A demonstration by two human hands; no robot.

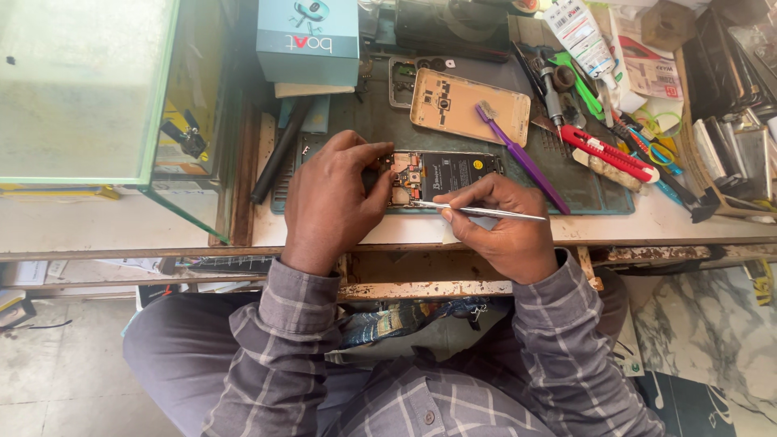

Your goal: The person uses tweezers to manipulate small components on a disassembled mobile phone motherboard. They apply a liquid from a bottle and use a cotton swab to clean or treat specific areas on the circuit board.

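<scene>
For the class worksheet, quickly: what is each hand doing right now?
Left hand: fingers pressed on the opened phone, steadying it.
Right hand: closed on metal tweezers.

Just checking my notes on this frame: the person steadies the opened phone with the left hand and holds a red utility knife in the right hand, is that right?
Not quite. In the head view, the right hand holds thin metal tweezers, not the red utility knife, which lies untouched on the mat. The left hand does steady the opened phone.
</scene>
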